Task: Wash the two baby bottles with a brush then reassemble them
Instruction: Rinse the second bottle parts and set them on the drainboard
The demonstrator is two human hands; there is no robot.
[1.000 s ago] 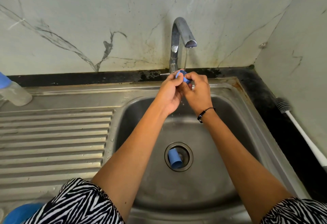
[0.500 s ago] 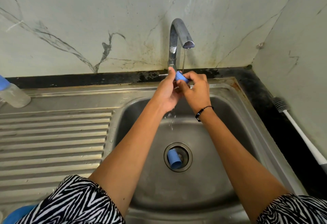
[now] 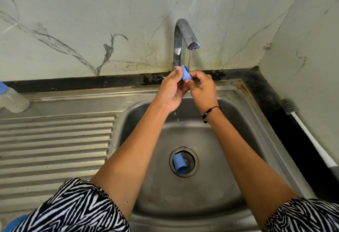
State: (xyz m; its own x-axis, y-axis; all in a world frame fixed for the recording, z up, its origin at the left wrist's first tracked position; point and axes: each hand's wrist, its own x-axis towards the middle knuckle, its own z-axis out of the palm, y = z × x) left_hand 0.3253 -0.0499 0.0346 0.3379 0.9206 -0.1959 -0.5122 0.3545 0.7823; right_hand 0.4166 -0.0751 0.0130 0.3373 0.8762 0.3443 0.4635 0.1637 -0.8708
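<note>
Both hands, left hand [image 3: 171,89] and right hand [image 3: 202,88], are curled around a blue cap [image 3: 185,74] under the faucet [image 3: 183,37] trickle. Second blue cap [image 3: 179,166] is lodged in the sink [image 3: 201,204] drain; brush [image 3: 308,132] lies on the dark counter ledge.

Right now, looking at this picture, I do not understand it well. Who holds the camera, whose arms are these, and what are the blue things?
No machine is here: the camera sits on a person's head and looks forward and down, so the two arms are that person's own. The left hand and the right hand together hold a small blue bottle part under a thin stream of water from the tap. Both have a grip on it with curled fingers. A second blue part lies in the drain of the steel sink. On the left, at the edge of the picture, a clear bottle with a blue top lies beside the ribbed draining board. On the dark counter at the right lies a bottle brush with a white handle.
</note>
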